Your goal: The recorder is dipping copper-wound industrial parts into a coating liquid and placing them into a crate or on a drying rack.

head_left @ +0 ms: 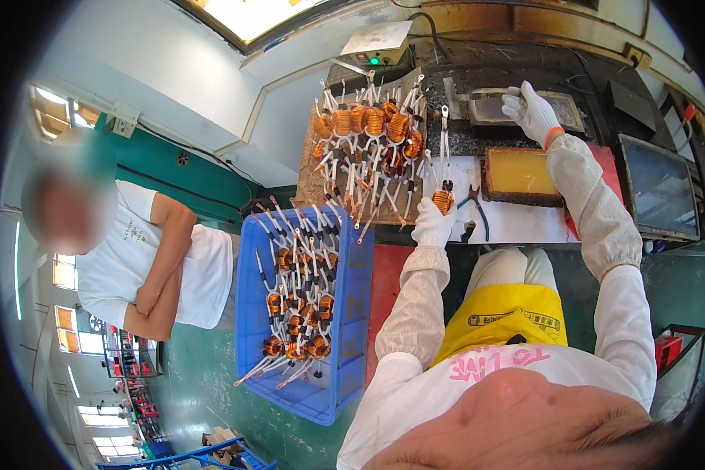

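Observation:
My left hand (432, 224), in a white glove, is closed around a copper-wound coil (442, 202) with long white leads. The leads point away from me and end in metal lugs (445, 112). My right hand (534, 114), gloved with an orange cuff, hovers over the near part of a rectangular metal pot (489, 110). Its thumb stands apart from the fingers, and I see nothing held in it. Nearer to me than the pot sits a shallow tray (519, 174) of yellow material. Pliers (478, 213) with dark handles lie beside the coil on a white sheet.
Many similar coils (374, 121) are heaped on a brown board left of my left hand. A blue bin (345, 313) below holds more. Behind stands a control box (377, 45) with a green light. A person (164, 251) with folded arms stands at the left.

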The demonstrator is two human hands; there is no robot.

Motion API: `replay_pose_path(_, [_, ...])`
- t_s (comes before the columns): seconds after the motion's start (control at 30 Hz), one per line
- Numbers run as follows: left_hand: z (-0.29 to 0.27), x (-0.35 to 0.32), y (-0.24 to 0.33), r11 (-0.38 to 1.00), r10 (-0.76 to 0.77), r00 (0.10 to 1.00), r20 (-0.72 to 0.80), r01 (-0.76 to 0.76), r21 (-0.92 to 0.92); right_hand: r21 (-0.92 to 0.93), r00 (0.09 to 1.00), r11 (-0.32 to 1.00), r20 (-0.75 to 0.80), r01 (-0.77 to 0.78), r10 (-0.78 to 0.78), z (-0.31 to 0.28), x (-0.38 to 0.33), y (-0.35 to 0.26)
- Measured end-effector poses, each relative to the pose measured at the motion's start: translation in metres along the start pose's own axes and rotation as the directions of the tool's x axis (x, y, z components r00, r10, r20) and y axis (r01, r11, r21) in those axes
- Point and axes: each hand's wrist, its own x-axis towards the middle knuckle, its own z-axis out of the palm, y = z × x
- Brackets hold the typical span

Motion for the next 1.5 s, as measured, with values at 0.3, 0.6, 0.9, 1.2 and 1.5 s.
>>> replay_pose_path(0.3, [-0.006, -0.003, 0.006, 0.998, -0.057, 0.996, 0.066, 0.057, -0.001, -0.024, 0.997, 0.999, -0.067, 0.038, -0.040, 0.019, -0.003, 0.018])
replay_pose_path(0.6, [-0.001, -0.002, 0.003, 1.000, -0.018, 1.000, 0.015, 0.018, 0.001, -0.052, 0.989, 0.991, -0.078, 0.120, -0.124, 0.030, -0.012, 0.005])
replay_pose_path(0.9, [0.000, -0.003, -0.001, 1.000, -0.013, 0.999, 0.035, 0.013, -0.025, -0.269, 0.989, 0.952, 0.051, 0.148, -0.140, 0.033, -0.028, 0.009])
replay_pose_path(1.2, [0.003, -0.001, -0.003, 1.000, -0.014, 1.000, 0.012, 0.015, -0.022, -0.189, 0.982, 0.964, 0.002, 0.185, -0.188, 0.034, -0.023, 0.003])
replay_pose_path(1.5, [-0.005, -0.006, 0.002, 1.000, -0.023, 0.999, 0.024, 0.023, -0.008, -0.194, 0.995, 0.976, -0.004, 0.095, -0.098, 0.035, -0.031, 0.010])
